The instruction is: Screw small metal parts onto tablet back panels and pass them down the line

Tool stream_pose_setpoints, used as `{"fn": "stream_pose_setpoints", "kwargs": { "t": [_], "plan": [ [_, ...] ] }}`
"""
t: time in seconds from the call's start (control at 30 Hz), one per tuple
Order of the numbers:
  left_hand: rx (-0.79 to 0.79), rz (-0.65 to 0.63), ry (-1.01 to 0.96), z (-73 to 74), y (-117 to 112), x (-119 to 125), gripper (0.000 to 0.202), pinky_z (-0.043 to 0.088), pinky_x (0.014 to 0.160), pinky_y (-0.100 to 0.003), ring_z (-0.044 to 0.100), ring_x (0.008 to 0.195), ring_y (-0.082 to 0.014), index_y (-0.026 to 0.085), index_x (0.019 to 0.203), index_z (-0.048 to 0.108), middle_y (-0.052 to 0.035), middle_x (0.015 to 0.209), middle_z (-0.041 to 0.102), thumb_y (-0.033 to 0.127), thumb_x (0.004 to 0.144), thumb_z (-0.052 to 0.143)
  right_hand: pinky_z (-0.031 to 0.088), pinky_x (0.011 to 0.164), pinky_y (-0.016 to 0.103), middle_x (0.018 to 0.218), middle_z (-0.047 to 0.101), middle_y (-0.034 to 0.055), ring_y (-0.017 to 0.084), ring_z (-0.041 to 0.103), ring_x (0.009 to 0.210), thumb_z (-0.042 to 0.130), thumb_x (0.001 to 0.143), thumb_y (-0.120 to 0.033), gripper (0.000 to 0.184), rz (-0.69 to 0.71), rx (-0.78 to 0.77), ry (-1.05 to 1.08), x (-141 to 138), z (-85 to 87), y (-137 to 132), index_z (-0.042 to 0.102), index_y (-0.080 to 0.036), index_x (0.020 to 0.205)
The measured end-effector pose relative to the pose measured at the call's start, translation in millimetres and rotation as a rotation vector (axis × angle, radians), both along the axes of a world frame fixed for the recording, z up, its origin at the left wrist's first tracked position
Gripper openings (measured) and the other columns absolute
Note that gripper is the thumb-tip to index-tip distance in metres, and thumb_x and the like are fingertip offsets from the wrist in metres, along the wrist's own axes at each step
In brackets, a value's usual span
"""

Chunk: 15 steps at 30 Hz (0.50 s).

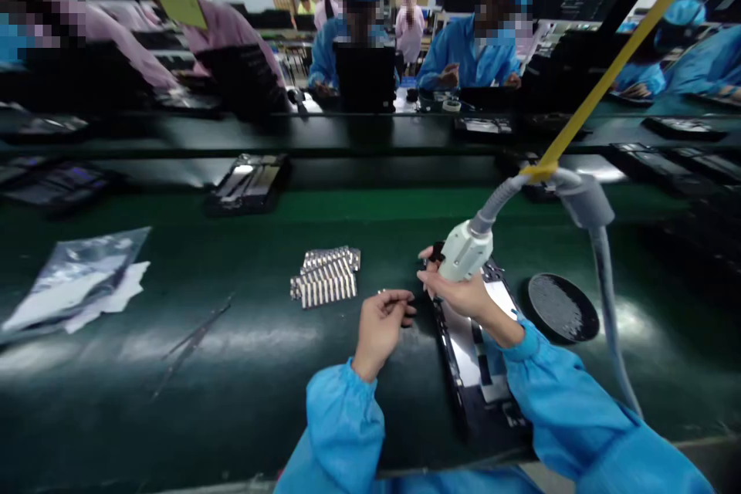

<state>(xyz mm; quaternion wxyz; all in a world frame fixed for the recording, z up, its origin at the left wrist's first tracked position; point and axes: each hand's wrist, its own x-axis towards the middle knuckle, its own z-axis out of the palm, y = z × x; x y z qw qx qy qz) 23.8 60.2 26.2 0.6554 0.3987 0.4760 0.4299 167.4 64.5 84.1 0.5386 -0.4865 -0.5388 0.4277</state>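
My right hand is closed around the lower part of a whitish electric screwdriver, whose tip is hidden. It is over the far end of a black device housing with silvery panels, lying lengthwise in front of me. Just left of the housing, my left hand has its fingers pinched together; whatever is between them is too small to make out. Beyond that hand lies a small pile of strips with pale metallic pieces. A round black dish of tiny grey parts, perhaps screws, rests right of the housing.
A yellow strap holds up the screwdriver's grey cable. Tweezers and a plastic bag with white sheets lie on the left. Another housing sits farther back. Co-workers in blue and pink sit across the bench.
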Motion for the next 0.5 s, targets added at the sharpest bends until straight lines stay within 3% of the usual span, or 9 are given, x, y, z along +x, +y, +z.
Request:
{"fn": "stream_pose_setpoints", "kwargs": {
  "t": [0.13,0.3,0.5],
  "plan": [
    [0.022,0.008,0.023,-0.7,0.2,0.4,0.023,0.051,0.051,-0.023,0.063,0.061,-0.0143,0.009,0.076,0.070,-0.0099,0.076,0.070,0.027,0.062,0.071,0.044,0.050,0.026,0.052,0.050,-0.0075,0.010,0.051,0.044,0.069,0.070,-0.029,0.026,0.054,0.019,0.008,-0.2,-6.6,0.3,0.052,-0.018,0.088],
    [0.020,0.007,0.010,-3.9,1.2,-0.2,0.025,0.050,0.053,-0.023,0.063,0.062,-0.0146,0.008,0.077,0.071,-0.0098,0.074,0.069,0.028,0.061,0.073,0.046,0.053,0.026,0.058,0.054,-0.0058,0.010,0.053,0.049,0.072,0.071,-0.032,0.035,0.030,0.011,0.064,-1.2,-16.1,1.8,0.053,-0.018,0.096],
    [0.019,0.032,0.042,-6.3,-2.7,3.4,0.025,0.048,0.051,-0.023,0.061,0.059,-0.0134,0.008,0.075,0.070,-0.0072,0.067,0.066,0.029,0.063,0.073,0.056,0.077,0.037,0.085,0.070,0.0058,0.021,0.068,0.076,0.078,0.066,-0.036,0.050,0.039,-0.053,0.230,-2.2,-26.9,-0.2,0.053,-0.018,0.105]
  ]
}}
